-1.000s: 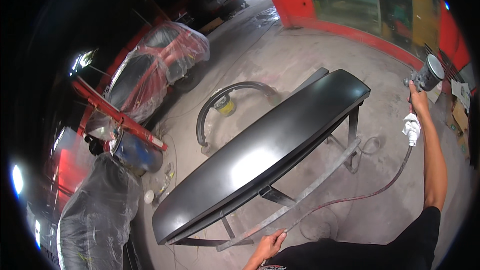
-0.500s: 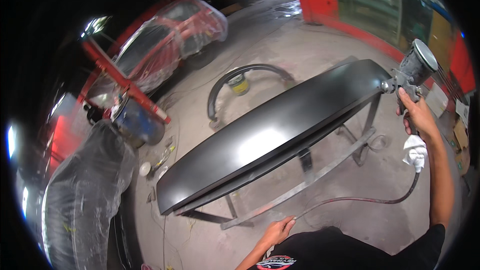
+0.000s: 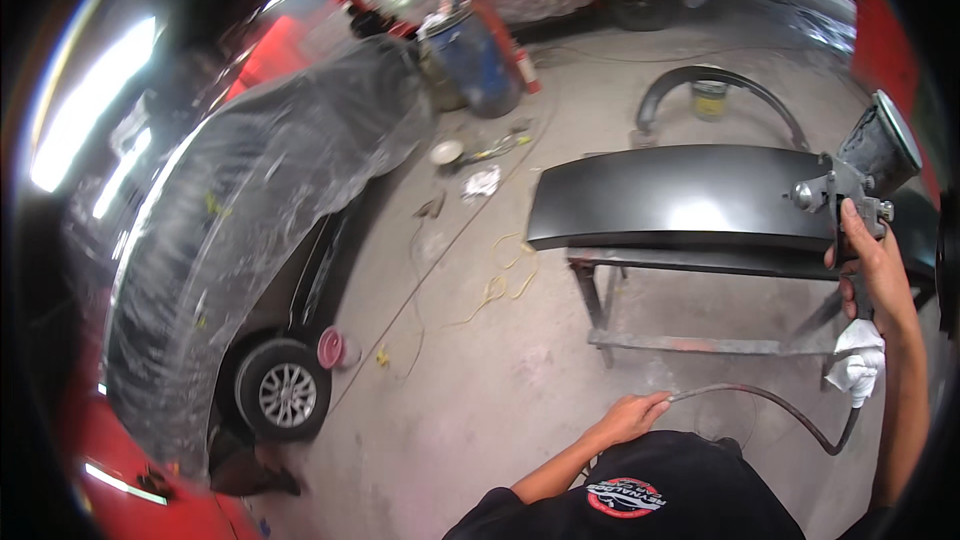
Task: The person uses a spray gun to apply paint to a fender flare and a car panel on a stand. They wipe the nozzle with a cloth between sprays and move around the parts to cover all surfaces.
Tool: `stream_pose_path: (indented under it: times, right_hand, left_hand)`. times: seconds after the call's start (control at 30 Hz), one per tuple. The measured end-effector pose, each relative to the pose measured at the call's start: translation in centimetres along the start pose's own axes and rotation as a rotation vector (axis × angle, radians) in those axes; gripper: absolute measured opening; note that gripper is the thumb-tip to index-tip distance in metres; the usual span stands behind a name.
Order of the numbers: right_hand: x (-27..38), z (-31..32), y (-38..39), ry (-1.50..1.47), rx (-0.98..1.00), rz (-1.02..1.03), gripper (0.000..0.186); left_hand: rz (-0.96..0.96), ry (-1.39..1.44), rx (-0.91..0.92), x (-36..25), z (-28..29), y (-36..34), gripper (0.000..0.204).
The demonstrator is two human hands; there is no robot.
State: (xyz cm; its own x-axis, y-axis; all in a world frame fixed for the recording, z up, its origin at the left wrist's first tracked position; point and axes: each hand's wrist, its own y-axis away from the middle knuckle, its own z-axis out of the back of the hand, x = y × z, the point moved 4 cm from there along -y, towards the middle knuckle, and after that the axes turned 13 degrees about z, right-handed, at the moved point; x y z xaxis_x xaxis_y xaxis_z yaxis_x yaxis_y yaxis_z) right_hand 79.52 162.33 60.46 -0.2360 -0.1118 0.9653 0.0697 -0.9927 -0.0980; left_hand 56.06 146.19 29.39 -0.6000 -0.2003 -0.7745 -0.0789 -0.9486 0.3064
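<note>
My right hand (image 3: 876, 265) is closed round the handle of a spray gun (image 3: 845, 187) with a grey cup (image 3: 880, 143) on top. The gun is over the right part of a glossy black car panel (image 3: 650, 195), which lies on a metal stand (image 3: 690, 343). White cloth (image 3: 857, 360) is wrapped at the base of the gun's handle, and an air hose (image 3: 775, 402) curves from there. Lower in the view, my left hand (image 3: 637, 416) grips that hose in front of my body.
At left stands a car under plastic sheeting (image 3: 270, 160), its wheel (image 3: 283, 390) beside a pink bucket (image 3: 338, 348). A blue drum (image 3: 475, 65) is by a red post. Beyond the panel, a black curved trim piece (image 3: 720, 75) rests by a can (image 3: 709, 100). Yellow cord (image 3: 495, 290) lies on the floor.
The view has swung left, so the panel and stand now appear further right and the covered car shows more. Both hands keep their hold on the gun and the hose.
</note>
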Motion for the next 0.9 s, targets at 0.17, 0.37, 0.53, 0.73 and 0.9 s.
stream_pose_path:
  times: [0.17, 0.37, 0.53, 0.73, 0.9]
  right_hand:
    - [0.8, -11.3, -1.5, -0.040, 0.339, 0.040, 0.047]
    - [3.0, -22.1, -1.7, -0.003, 0.555, 0.062, 0.047]
    - [4.2, -27.6, -2.2, -0.220, 0.754, 0.048, 0.046]
    - [4.2, -21.1, -2.8, -0.153, 0.720, 0.041, 0.042]
    - [1.9, -7.5, -2.5, -0.162, 0.449, 0.013, 0.038]
  left_hand:
    - [0.122, 0.097, -0.147, 2.7, 2.0, 4.1, 0.034]
    - [0.173, 0.106, -0.386, 5.4, 2.8, 7.4, 0.035]
    - [0.444, 0.167, -0.416, 6.9, 3.9, 10.7, 0.033]
    - [0.504, 0.173, -0.322, 5.6, 3.7, 9.7, 0.033]
    - [0.258, 0.086, -0.113, 2.1, 2.0, 4.9, 0.035]
